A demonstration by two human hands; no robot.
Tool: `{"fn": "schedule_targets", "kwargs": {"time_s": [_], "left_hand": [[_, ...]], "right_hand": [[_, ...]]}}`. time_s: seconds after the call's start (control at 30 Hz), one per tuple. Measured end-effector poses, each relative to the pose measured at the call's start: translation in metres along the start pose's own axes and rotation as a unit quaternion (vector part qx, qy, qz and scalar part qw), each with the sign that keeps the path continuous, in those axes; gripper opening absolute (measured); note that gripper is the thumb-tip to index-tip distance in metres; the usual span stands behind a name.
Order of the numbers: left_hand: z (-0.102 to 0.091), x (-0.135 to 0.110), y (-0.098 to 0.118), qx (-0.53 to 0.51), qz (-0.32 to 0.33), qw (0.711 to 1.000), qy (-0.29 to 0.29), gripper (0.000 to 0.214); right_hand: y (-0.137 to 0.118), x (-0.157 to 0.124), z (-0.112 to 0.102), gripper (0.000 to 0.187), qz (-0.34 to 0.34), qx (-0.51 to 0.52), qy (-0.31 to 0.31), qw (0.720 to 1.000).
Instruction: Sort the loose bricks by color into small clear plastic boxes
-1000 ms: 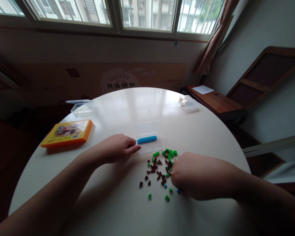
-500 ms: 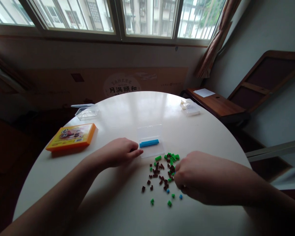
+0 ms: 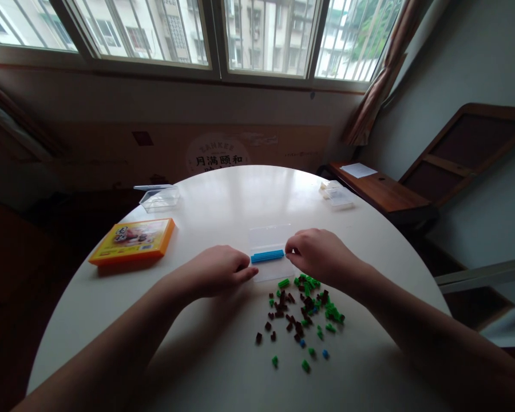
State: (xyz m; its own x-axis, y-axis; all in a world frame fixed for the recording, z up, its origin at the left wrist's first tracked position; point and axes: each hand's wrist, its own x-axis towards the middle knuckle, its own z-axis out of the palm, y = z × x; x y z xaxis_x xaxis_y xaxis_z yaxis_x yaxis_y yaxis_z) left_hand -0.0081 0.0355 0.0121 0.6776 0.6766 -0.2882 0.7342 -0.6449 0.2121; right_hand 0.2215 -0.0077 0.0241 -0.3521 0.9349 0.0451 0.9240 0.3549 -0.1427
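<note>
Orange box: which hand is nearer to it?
Left. The left hand is right of the orange box, by the left end of the blue bar; the right hand is farther, by the bar's right end.

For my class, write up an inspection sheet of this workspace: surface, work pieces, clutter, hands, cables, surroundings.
Surface: round white table, glossy, reflecting window light.
Work pieces: blue block bar on a clear plastic piece; green blocks, brown blocks and small blue blocks loose nearby.
Clutter: orange-yellow box and clear container at left; clear plastic case at far right.
Hands: left hand at the bar's left end, right hand at its right end; contact and grip can't be told.
Cables: nothing seen.
Surroundings: barred window ahead, curtain, printed panel below; wooden stand with white paper at right.
</note>
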Motion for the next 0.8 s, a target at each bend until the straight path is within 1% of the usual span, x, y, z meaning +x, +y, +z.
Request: {"fn": "schedule_targets", "kwargs": {"time_s": [0.17, 0.27, 0.4, 0.63, 0.8], "left_hand": [[-0.002, -0.001, 0.002, 0.000, -0.003, 1.000, -0.003, 0.048], [-0.003, -0.001, 0.003, 0.002, -0.005, 1.000, -0.006, 0.048], [-0.002, -0.002, 0.004, 0.005, 0.000, 1.000, 0.000, 0.047], [-0.001, -0.002, 0.003, 0.003, -0.008, 1.000, 0.000, 0.048], [-0.002, -0.002, 0.005, -0.005, -0.011, 1.000, -0.002, 0.049]], "right_hand": [[-0.006, 0.005, 0.002, 0.023, 0.021, -0.069, -0.030, 0.997], [-0.010, 0.007, 0.006, 0.023, 0.025, -0.082, -0.053, 0.995], [-0.014, 0.008, 0.009, 0.021, 0.035, -0.088, -0.069, 0.993], [-0.017, 0.007, 0.010, 0.023, 0.059, -0.092, -0.070, 0.992], [-0.017, 0.008, 0.011, 0.023, 0.061, -0.091, -0.061, 0.992]]}}
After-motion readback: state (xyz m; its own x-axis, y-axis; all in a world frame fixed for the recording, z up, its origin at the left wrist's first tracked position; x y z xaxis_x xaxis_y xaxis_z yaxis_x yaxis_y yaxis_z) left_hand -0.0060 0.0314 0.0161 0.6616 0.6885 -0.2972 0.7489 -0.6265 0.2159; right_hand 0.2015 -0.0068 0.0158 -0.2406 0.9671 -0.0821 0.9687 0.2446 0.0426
